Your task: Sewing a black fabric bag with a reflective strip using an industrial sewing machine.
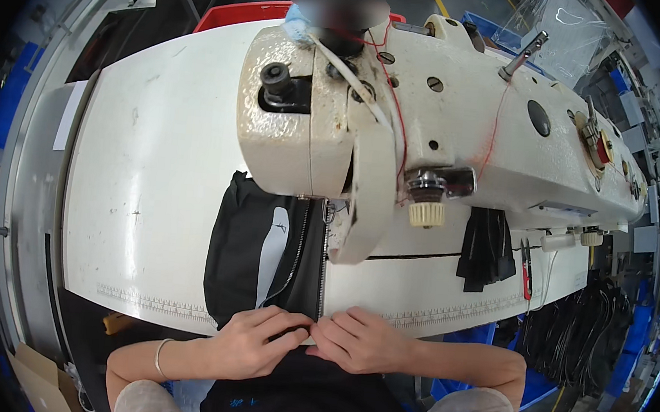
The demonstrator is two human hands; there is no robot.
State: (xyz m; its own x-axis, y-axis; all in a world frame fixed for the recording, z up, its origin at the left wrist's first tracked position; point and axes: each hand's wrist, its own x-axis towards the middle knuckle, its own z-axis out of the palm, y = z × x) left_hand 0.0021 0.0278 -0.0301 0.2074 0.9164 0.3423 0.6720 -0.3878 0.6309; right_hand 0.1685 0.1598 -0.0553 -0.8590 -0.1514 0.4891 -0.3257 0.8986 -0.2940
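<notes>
A black fabric piece (244,245) with a pale grey strip (272,252) on it lies on the white sewing table. Its left part is folded or bunched, and its far end runs under the head of a sewing machine (284,151). Along its right edge a zipper (323,272) comes straight toward me. At the table's front edge my left hand (259,343) pinches the near end of the zipper. My right hand (356,340) is closed on the same end, fingertips meeting those of the left. The exact grip is hidden by the fingers.
Right of the machine's needle area lie a stack of black fabric strips (487,251) and red-handled snips (526,274). Many black pieces (590,331) hang at the right over blue bins. A red bin (245,14) stands behind the table. A ruler scale (454,311) runs along the front edge.
</notes>
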